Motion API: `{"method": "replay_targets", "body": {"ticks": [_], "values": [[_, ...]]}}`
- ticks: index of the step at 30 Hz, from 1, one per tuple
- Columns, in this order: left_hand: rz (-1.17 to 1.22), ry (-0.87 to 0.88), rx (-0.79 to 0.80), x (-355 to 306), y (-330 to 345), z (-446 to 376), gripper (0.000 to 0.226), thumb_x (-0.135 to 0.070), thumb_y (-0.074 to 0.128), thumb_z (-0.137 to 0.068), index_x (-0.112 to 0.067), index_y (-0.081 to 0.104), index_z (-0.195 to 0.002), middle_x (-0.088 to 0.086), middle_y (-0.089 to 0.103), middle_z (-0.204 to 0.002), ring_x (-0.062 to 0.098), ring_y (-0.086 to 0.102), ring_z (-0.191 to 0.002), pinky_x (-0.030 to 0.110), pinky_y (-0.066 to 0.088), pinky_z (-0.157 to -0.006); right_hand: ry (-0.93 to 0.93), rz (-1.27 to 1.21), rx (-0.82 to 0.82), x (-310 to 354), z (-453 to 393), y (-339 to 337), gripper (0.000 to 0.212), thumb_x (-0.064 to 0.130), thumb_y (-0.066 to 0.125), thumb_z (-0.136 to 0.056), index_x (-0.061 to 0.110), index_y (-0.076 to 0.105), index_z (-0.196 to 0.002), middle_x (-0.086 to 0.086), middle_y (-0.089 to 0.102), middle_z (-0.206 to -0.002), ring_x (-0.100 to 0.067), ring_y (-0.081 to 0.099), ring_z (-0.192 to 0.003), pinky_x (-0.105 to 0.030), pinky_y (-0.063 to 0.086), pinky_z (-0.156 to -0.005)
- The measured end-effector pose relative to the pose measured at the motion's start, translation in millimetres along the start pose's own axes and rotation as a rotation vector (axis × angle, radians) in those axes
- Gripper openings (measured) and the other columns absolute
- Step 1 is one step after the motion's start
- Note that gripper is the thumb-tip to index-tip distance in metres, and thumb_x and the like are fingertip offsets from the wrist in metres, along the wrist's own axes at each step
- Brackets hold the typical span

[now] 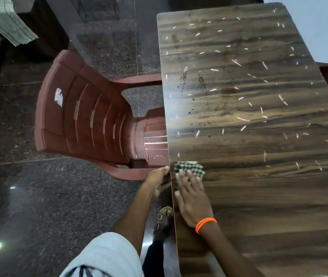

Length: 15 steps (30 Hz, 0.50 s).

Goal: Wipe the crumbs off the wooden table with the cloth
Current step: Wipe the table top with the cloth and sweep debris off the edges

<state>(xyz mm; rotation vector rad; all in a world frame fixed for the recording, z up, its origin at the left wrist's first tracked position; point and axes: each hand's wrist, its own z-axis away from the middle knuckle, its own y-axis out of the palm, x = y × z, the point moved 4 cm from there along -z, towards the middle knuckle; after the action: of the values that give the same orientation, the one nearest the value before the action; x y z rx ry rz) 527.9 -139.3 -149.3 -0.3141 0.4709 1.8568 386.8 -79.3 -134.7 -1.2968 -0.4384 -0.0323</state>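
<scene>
Right hand (192, 198): fingers spread flat, pressing the checked cloth (191, 168) at the wooden table (259, 196) edge.
Left hand (159, 176): cupped open just beside that edge.
Crumbs (243, 119): scattered beyond the cloth.

Cloth (190, 168) on table (259, 196) edge, crumbs (239, 76) beyond, chair (91, 116) left

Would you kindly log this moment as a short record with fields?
cloth: green checked, bunched at the table's left edge
right hand: flat on the cloth, fingers straight
left hand: just off the table edge, below the cloth; grip unclear
crumbs: pale flecks across the table beyond the cloth
table: dark wood grain
chair: red plastic, left of table
</scene>
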Motion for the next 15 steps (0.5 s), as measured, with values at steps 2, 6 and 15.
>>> {"method": "replay_targets", "body": {"ticks": [2, 6, 15], "values": [[0.037, -0.019, 0.007, -7.9, -2.3, -7.1, 0.027, -0.034, 0.048, -0.103, -0.016, 0.068, -0.101, 0.003, 0.071, -0.097, 0.016, 0.064, -0.083, 0.031, 0.051, -0.074, -0.1, 0.035, 0.015, 17.4, -36.2, -3.2, 0.06, 0.039, 0.031, -0.103, 0.024, 0.02, -0.16, 0.008, 0.011, -0.168, -0.017, 0.005, -0.157, -0.04, 0.007, -0.126], [0.003, -0.051, 0.039, -27.6, -7.5, -24.9, 0.043, -0.045, 0.04, -0.104, -0.014, 0.068, -0.095, -0.003, 0.073, -0.072, 0.014, 0.062, -0.075, 0.031, 0.054, -0.071, 0.001, 0.069, -0.001, -13.3, -92.9, -21.5, 0.06, 0.04, 0.028, -0.105, 0.027, 0.012, -0.161, 0.009, 0.005, -0.169, -0.014, -0.002, -0.157, -0.04, 0.006, -0.128], [-0.051, -0.034, 0.028, -60.0, 5.8, -38.3, 0.016, -0.019, 0.053, -0.102, -0.013, 0.065, -0.11, 0.006, 0.067, -0.104, 0.017, 0.064, -0.087, 0.03, 0.054, -0.077, 0.886, -0.079, -0.318, -117.7, 15.4, -41.0, 0.065, 0.037, 0.025, -0.099, 0.008, 0.028, -0.157, -0.013, 0.027, -0.164, -0.036, 0.023, -0.152, -0.056, 0.021, -0.121]]}}
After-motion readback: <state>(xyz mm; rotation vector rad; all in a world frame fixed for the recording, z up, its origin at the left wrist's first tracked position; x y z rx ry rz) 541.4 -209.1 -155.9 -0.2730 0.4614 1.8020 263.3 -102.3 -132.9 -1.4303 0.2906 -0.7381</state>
